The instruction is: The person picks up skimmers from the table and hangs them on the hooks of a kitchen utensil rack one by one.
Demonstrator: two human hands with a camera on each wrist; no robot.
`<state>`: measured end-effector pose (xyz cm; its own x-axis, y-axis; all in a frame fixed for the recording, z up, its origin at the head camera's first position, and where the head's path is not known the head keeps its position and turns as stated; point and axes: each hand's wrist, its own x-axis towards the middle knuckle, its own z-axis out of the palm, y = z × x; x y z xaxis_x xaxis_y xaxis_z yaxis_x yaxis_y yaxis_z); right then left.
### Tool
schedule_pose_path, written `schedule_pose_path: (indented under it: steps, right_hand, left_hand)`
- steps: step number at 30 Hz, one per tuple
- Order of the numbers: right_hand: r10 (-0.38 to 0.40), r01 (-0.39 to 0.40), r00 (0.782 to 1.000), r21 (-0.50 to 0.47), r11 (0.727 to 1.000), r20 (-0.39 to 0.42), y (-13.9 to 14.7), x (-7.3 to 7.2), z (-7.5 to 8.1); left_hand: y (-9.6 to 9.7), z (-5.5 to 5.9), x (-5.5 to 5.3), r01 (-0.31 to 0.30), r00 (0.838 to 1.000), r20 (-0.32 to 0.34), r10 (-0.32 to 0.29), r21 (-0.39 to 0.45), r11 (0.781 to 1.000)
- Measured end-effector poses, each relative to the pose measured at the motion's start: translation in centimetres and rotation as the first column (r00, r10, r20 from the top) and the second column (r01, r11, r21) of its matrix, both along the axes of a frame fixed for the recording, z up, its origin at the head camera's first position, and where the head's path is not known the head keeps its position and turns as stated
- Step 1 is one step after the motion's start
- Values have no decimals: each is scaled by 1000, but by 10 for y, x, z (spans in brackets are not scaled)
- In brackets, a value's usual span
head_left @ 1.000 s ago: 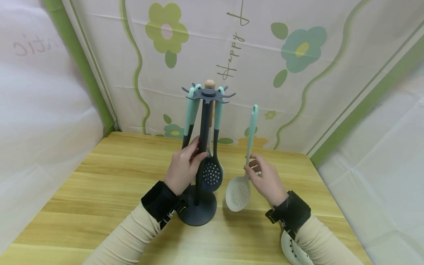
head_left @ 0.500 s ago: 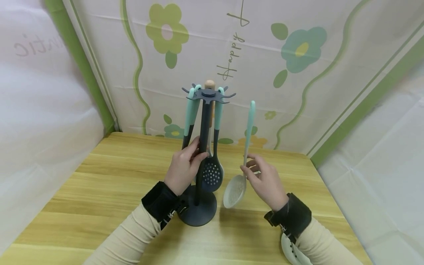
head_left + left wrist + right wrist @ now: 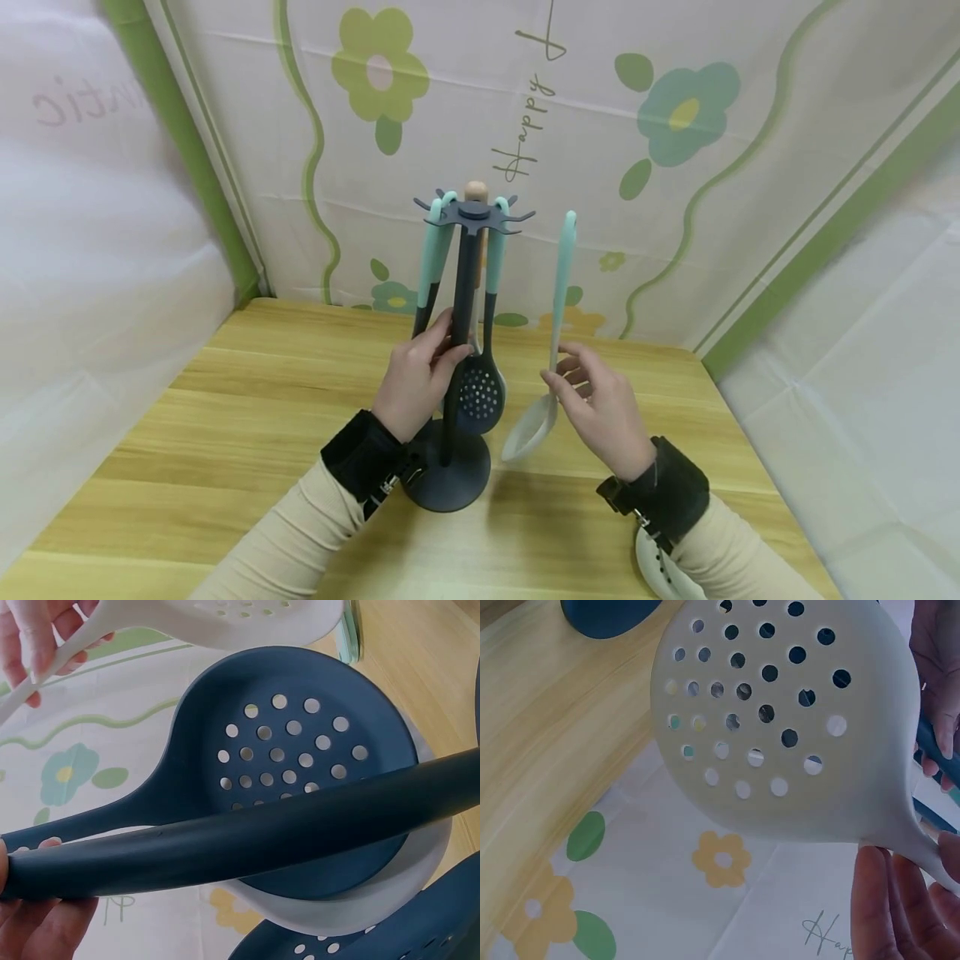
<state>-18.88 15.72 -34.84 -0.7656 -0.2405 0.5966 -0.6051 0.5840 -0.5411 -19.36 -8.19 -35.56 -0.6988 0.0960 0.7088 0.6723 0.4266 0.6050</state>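
Observation:
A dark utensil rack [image 3: 463, 283] stands upright on the wooden table, with a round base and a ring of hooks on top. My left hand [image 3: 415, 379] grips its pole midway up. Several utensils hang from the hooks, among them a dark slotted spoon [image 3: 482, 398] with a mint handle. My right hand [image 3: 600, 407] pinches a white slotted spoon [image 3: 532, 425] by its neck, right of the rack, mint handle pointing up. Seen in the right wrist view, the bowl of this slotted spoon [image 3: 855, 787] is full of round holes. A pale rim shows behind the dark slotted spoon [image 3: 202, 769] in the left wrist view.
Partly hidden under the right forearm, a pale object with a row of dark dots [image 3: 656, 571] lies at the table's front right. A flower-printed cloth [image 3: 555, 150] hangs behind the table [image 3: 285, 400], with white cloth at both sides.
My right hand has raised the white slotted spoon slightly, moved it a little left towards the rack, and turned its bowl more edge-on. The left hand stays on the pole.

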Motion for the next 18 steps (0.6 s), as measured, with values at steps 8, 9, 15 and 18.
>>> schedule_pose_path:
  steps: [8,9,15,18]
  right_hand:
    - [24,-24,999,4,1000,-42,-3,2,6]
    - [29,-29,998,3,1000,-51,-4,3,7]
    - [56,-57,995,-6,998,-87,-7,3,12]
    - [66,-67,993,-7,998,-96,-8,4,13]
  left_hand:
    - [1,1,0,-1,1000,0,1,1,1000]
    - [1,1,0,-3,1000,0,3,1,1000]
    - [1,0,-1,-5,1000,8,5,1,1000]
    - [1,0,-1,-7,1000,12,7,1,1000]
